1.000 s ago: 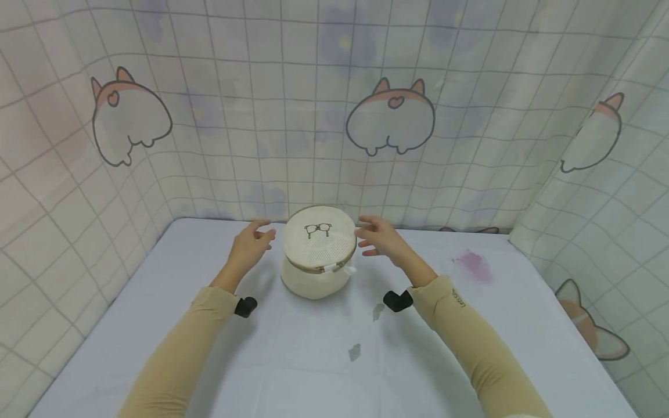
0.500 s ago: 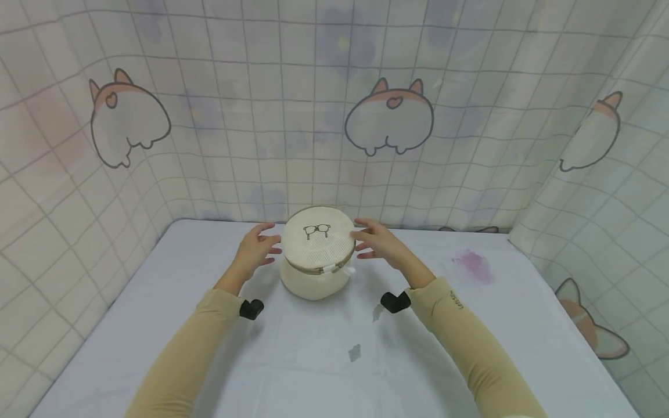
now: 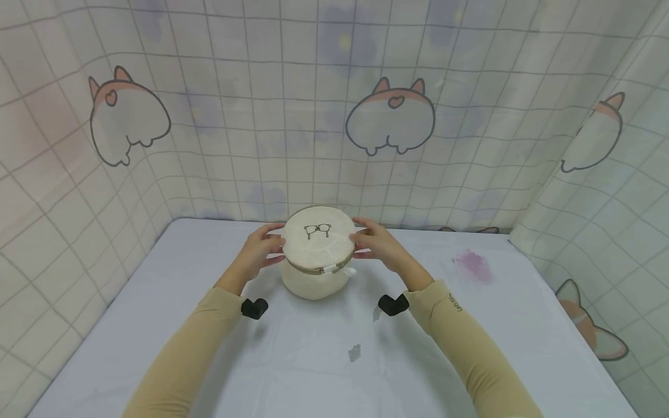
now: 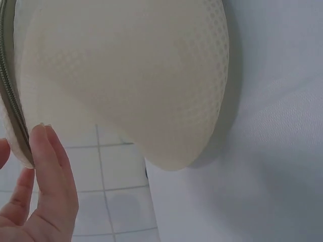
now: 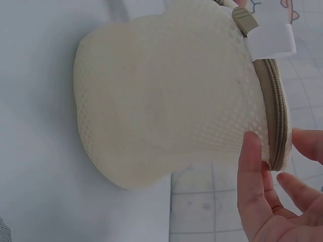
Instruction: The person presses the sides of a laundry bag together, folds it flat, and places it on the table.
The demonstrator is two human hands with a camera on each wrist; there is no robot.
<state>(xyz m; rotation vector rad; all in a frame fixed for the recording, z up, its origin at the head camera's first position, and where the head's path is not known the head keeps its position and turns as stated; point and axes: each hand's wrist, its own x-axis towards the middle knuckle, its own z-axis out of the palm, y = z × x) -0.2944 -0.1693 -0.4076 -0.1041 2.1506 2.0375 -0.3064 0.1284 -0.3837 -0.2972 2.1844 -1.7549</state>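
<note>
A cream mesh laundry bag (image 3: pixel 316 284) stands upright on the table, its round top printed with a pair of glasses. My left hand (image 3: pixel 254 254) holds the bag's zipped rim from the left, with the zipper edge between thumb and fingers in the left wrist view. On the opposite side my right hand (image 3: pixel 380 247) grips the same rim, thumb at the lid and fingers along the mesh wall (image 5: pixel 166 101). The brown zipper (image 5: pixel 275 111) looks shut along the part that shows. A white tag (image 5: pixel 272 43) sticks out beside the zipper's end.
The white-covered table (image 3: pixel 292 360) has two small grey patches near the middle and a pink stain (image 3: pixel 473 266) at the right. A checked curtain (image 3: pixel 235 116) with cartoon corgis hangs close behind the bag and along both sides.
Both hands have moved inward, the left one to the right and the right one slightly left, until their fingers meet the bag's rim. The bag has stayed in place.
</note>
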